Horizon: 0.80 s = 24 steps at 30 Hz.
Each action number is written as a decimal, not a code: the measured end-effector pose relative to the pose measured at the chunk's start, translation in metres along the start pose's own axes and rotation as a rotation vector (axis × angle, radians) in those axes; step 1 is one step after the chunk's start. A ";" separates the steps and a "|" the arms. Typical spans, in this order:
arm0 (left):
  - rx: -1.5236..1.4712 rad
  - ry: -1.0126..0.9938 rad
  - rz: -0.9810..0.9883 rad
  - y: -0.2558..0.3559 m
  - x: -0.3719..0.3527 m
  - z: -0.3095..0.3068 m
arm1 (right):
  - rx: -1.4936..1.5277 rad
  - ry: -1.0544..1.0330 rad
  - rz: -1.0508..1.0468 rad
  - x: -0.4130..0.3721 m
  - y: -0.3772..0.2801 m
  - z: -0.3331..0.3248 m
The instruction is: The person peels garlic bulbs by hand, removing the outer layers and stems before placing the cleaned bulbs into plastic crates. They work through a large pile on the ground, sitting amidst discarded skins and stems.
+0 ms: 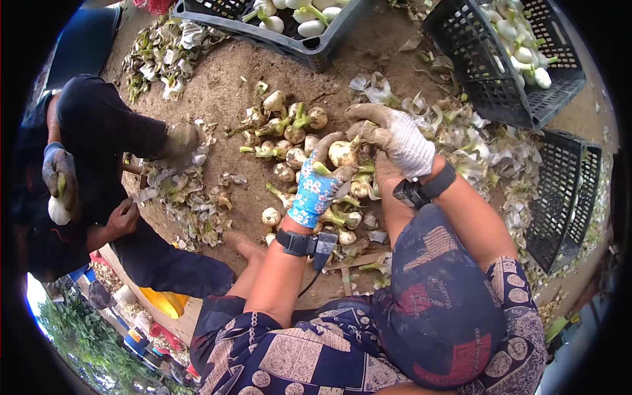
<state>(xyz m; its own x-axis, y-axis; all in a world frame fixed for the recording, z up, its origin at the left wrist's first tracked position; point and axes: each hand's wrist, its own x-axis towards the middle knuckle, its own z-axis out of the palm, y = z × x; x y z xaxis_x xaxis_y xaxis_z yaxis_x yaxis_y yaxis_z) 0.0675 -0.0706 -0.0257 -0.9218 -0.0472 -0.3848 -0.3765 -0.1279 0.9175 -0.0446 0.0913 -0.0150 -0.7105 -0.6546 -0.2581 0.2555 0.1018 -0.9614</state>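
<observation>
In front of me my left hand (319,181), in a blue floral glove with dirty fingers, is closed around the lower side of a soil-stained garlic bulb (343,153) with a green stem. My right hand (398,137), in a white knit glove with a brown palm, is bent over the same bulb from the right. Its fingertips are at the bulb's edge, partly hiding it. Just beyond my left hand a heap of unpeeled garlic bulbs (295,135) with short green stems lies on the dirt. More bulbs (345,217) lie under my wrists.
A black crate (319,49) of peeled white bulbs stands ahead. Another crate (526,99) with white bulbs is at the upper right, above an upright black crate (566,197). Peeled skins (487,151) cover the ground. At left, a co-worker's gloved hand (59,171) holds a white bulb.
</observation>
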 end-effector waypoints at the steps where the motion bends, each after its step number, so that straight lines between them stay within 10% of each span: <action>1: -0.066 -0.011 -0.023 0.005 0.003 0.008 | 0.086 0.075 0.118 -0.006 -0.014 -0.003; 7: -0.041 0.033 0.079 0.005 0.016 0.032 | -0.618 -0.010 0.014 -0.023 0.015 -0.019; 9: 0.040 0.030 0.117 0.002 0.017 0.035 | -0.987 0.138 -0.547 -0.022 0.014 -0.019; 17: 0.296 0.039 0.276 0.014 0.017 0.054 | -0.739 0.053 -0.358 -0.041 0.003 -0.038; 21: -0.891 -0.177 -0.483 0.016 0.022 0.059 | -0.438 0.109 -0.056 -0.054 -0.013 -0.042; 22: -1.066 -0.210 -0.547 0.009 0.022 0.062 | -0.012 0.132 0.281 -0.058 -0.014 -0.040; 24: -1.200 -0.212 -0.570 0.011 0.024 0.071 | 0.123 0.152 0.288 -0.064 -0.025 -0.044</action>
<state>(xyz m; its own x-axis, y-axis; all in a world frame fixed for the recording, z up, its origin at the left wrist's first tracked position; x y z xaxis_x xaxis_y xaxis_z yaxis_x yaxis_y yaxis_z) 0.0352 -0.0030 -0.0178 -0.7027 0.4415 -0.5579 -0.4967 -0.8659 -0.0597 -0.0343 0.1632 0.0212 -0.6850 -0.4923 -0.5371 0.5301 0.1689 -0.8309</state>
